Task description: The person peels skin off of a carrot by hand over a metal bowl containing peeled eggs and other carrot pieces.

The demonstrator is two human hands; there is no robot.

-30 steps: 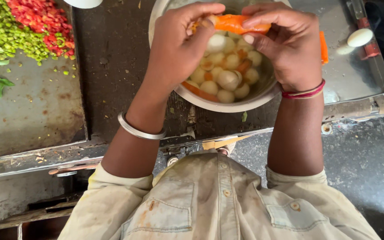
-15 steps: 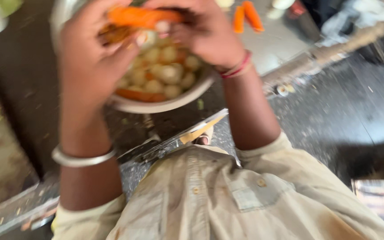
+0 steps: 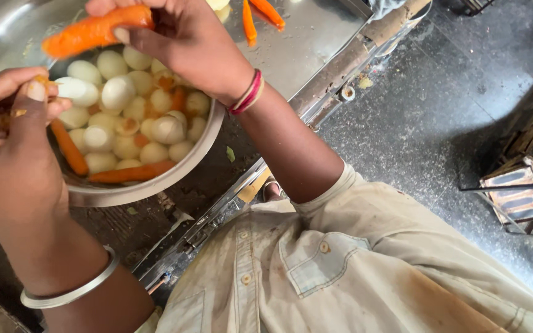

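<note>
Near the top left of the frame the right hand (image 3: 186, 43) is gripping a peeled carrot (image 3: 94, 32), fingers curled over its thicker end while the tapered end is pointing toward the left edge; the carrot is hanging just above the rim of a round steel bowl (image 3: 174, 171). The wrist of this hand is wearing red and pale thread bands (image 3: 248, 92). At the left edge the left hand (image 3: 10, 154) is closing its thumb and fingers around something small with orange bits on it, most likely carrot peel, though what exactly it is pinching is too hidden to tell; a plain silver bangle (image 3: 69, 290) is circling that forearm low in the frame. The bowl is sitting under both hands in the upper left and is holding many pale peeled rounded pieces (image 3: 118, 92), which could be potatoes or eggs, mixed with several whole carrots (image 3: 134, 172) lying along its lower wall. The bowl is resting on a dark, worn counter (image 3: 217, 179) edged by a metal rail running diagonally toward the upper right. Beyond it, at the top centre, two more carrot pieces (image 3: 260, 15) are lying on a steel tray (image 3: 316, 37). The person's stained beige shirt (image 3: 340, 271) is filling the lower middle, and a dark floor (image 3: 439, 105) is showing on the right.
</note>
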